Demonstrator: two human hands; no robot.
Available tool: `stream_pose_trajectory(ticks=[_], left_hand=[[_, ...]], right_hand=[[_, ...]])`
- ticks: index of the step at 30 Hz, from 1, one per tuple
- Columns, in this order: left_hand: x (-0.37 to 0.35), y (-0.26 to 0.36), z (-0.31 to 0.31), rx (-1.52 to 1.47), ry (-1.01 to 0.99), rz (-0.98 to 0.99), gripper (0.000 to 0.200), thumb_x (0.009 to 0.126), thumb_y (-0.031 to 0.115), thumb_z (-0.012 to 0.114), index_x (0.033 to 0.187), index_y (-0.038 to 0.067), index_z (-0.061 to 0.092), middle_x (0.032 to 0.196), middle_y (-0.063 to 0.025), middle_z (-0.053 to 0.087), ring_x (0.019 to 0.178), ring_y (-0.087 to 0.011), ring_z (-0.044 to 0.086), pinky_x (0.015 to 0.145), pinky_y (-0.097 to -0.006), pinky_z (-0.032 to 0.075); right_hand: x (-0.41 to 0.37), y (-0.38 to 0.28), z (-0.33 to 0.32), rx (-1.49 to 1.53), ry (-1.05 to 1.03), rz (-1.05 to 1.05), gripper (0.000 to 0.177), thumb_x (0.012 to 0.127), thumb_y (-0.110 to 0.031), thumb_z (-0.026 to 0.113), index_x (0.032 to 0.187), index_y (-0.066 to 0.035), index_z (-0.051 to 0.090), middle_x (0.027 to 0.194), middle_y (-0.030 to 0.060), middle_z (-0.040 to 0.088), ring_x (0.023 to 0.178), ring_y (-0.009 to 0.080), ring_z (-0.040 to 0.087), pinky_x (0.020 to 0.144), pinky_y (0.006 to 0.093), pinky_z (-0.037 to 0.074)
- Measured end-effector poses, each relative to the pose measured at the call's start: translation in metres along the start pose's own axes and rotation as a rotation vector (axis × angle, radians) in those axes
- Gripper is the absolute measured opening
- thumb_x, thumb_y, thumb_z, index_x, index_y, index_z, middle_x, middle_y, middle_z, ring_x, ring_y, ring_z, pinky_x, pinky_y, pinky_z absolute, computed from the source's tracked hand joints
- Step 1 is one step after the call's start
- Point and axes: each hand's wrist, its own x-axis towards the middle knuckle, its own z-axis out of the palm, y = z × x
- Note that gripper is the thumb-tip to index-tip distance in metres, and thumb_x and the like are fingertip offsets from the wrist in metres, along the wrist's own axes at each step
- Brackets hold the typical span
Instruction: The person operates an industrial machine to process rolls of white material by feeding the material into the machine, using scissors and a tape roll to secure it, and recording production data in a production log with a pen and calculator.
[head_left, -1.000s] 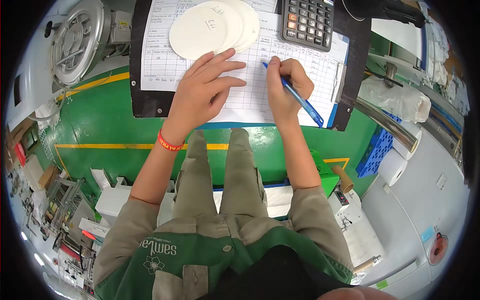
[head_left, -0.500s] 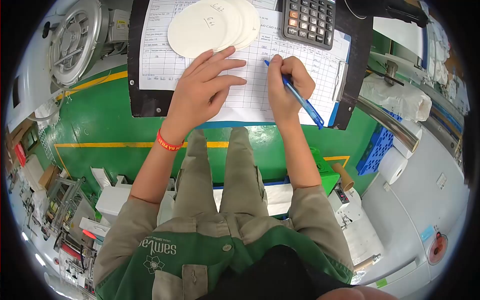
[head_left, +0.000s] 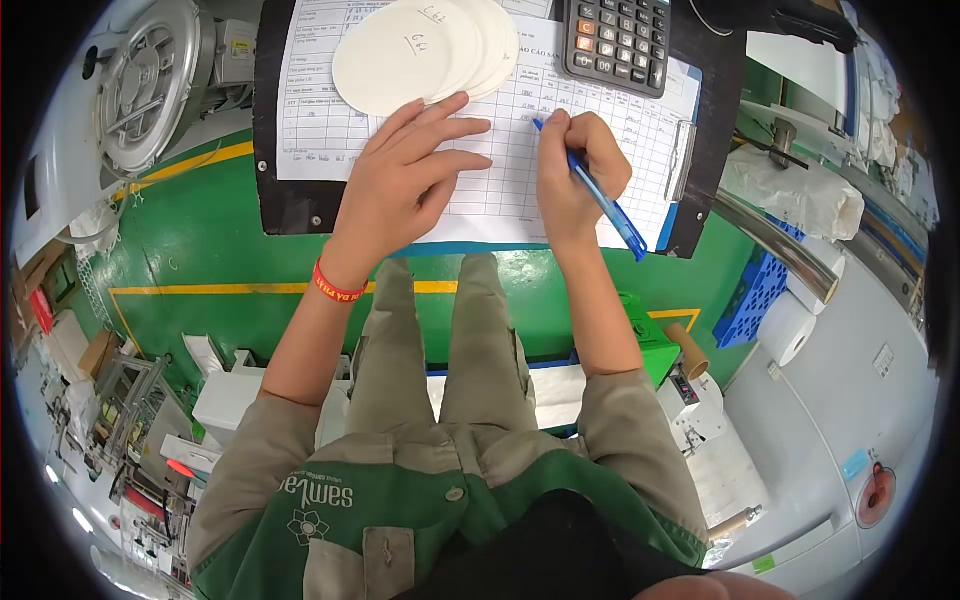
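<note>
My right hand [head_left: 585, 175] is closed around a blue pen [head_left: 612, 208], its tip at a printed form [head_left: 500, 190] with a table of rows and handwritten entries. Fingers spread, my left hand [head_left: 415, 170] lies flat on the same form, fingertips at the lower edge of several overlapping round white discs [head_left: 395, 70]. Handwritten marks show on the top discs. A red wristband [head_left: 338, 282] circles my left wrist. Above my right hand, a black calculator [head_left: 615, 45] rests on the paper. The form lies on a clipboard whose metal clip [head_left: 682, 162] is at the right.
A dark board [head_left: 285, 205] lies under the papers, above a green floor [head_left: 220, 260] with yellow lines. To the right are a metal roller [head_left: 780, 245], a blue plastic crate [head_left: 748, 298] and a white roll [head_left: 787, 330]. A round metal machine part [head_left: 155, 85] stands upper left.
The pen tip has shifted slightly right and my right hand with it. A new handwritten mark shows beside the tip. My left hand stays in place.
</note>
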Motion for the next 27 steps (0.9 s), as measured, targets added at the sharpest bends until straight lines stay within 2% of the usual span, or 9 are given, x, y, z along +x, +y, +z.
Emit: stream_pose_trajectory(ticks=[6, 8, 10, 12, 16, 20, 23, 25, 27], left_hand=[[0.0, 0.0, 0.0, -0.001, -0.006, 0.0, 0.024, 0.074, -0.005, 0.055, 0.085, 0.012, 0.068, 0.112, 0.0007, 0.063, 0.12, -0.0208, 0.052, 0.102, -0.041, 0.038], [0.0, -0.001, 0.001, -0.008, -0.011, 0.003, 0.024, 0.074, -0.004, 0.055, 0.086, 0.013, 0.068, 0.112, 0.0013, 0.063, 0.12, -0.0203, 0.052, 0.103, -0.041, 0.038], [0.0, -0.001, 0.001, 0.002, -0.016, 0.005, 0.023, 0.075, -0.003, 0.056, 0.086, 0.013, 0.068, 0.112, 0.0017, 0.063, 0.12, -0.02, 0.052, 0.103, -0.0408, 0.038], [0.0, 0.0, 0.0, 0.004, -0.012, 0.014, 0.021, 0.074, -0.003, 0.057, 0.085, 0.013, 0.067, 0.114, 0.0018, 0.062, 0.12, -0.0199, 0.051, 0.103, -0.0419, 0.038], [-0.002, 0.0, 0.0, 0.037, 0.011, 0.044, 0.023, 0.073, -0.003, 0.057, 0.084, 0.014, 0.067, 0.115, 0.0015, 0.061, 0.122, -0.0211, 0.05, 0.103, -0.0442, 0.037], [-0.016, -0.004, -0.008, -0.102, 0.196, 0.162, 0.032, 0.067, -0.005, 0.057, 0.087, 0.018, 0.068, 0.113, 0.0008, 0.063, 0.123, -0.0248, 0.049, 0.104, -0.0492, 0.034], [-0.046, 0.018, -0.043, -0.144, 0.42, 0.097, 0.029, 0.068, -0.001, 0.057, 0.089, 0.016, 0.067, 0.103, 0.0004, 0.062, 0.114, -0.0222, 0.054, 0.104, -0.0459, 0.035], [-0.093, 0.038, -0.061, -0.218, 0.551, 0.028, 0.028, 0.072, -0.003, 0.055, 0.091, 0.014, 0.067, 0.1, 0.0003, 0.063, 0.1, -0.0208, 0.057, 0.094, -0.0434, 0.041], [-0.155, 0.057, -0.075, -0.213, 0.586, -0.111, 0.027, 0.074, -0.002, 0.055, 0.094, 0.013, 0.066, 0.098, 0.0003, 0.063, 0.094, -0.0209, 0.057, 0.088, -0.0385, 0.042]], right_hand=[[-0.001, 0.0, -0.003, 0.005, -0.032, 0.0, 0.033, 0.079, 0.007, 0.059, 0.059, -0.005, 0.036, 0.052, -0.0012, 0.037, 0.049, 0.0041, 0.029, 0.044, 0.0212, 0.026], [-0.001, -0.001, -0.004, -0.013, -0.007, 0.087, 0.03, 0.077, 0.006, 0.061, 0.058, -0.003, 0.04, 0.052, 0.0036, 0.038, 0.045, 0.0093, 0.032, 0.043, 0.0258, 0.027], [-0.002, 0.003, -0.003, 0.011, -0.007, 0.06, 0.03, 0.079, 0.005, 0.062, 0.06, -0.004, 0.041, 0.052, 0.0018, 0.04, 0.046, 0.0067, 0.033, 0.043, 0.0237, 0.028], [-0.001, 0.002, -0.002, 0.242, 0.092, 0.141, 0.028, 0.081, 0.002, 0.063, 0.063, -0.004, 0.043, 0.054, 0.0001, 0.043, 0.048, 0.0043, 0.035, 0.044, 0.0214, 0.029], [0.001, 0.0, -0.004, 0.33, 0.139, 0.218, 0.018, 0.087, -0.003, 0.062, 0.079, -0.005, 0.046, 0.068, 0.0014, 0.052, 0.055, 0.0051, 0.044, 0.052, 0.0185, 0.038], [-0.004, 0.004, -0.001, 0.044, 0.062, 0.123, 0.008, 0.09, -0.007, 0.057, 0.096, -0.002, 0.056, 0.086, 0.0059, 0.059, 0.067, 0.0078, 0.053, 0.06, 0.0199, 0.045], [-0.004, 0.007, 0.001, -0.214, 0.005, -0.097, 0.019, 0.086, -0.005, 0.058, 0.104, 0.003, 0.057, 0.098, 0.0124, 0.06, 0.087, 0.0218, 0.058, 0.08, 0.0341, 0.047], [0.0, 0.002, -0.003, -0.219, -0.121, -0.299, 0.029, 0.087, -0.004, 0.056, 0.114, 0.006, 0.055, 0.115, 0.019, 0.059, 0.103, 0.0291, 0.057, 0.089, 0.0377, 0.045], [0.006, -0.037, 0.0, -0.264, -0.171, -0.442, 0.039, 0.097, -0.024, 0.042, 0.12, 0.005, 0.053, 0.126, 0.0201, 0.053, 0.113, 0.0343, 0.052, 0.099, 0.0425, 0.04]])
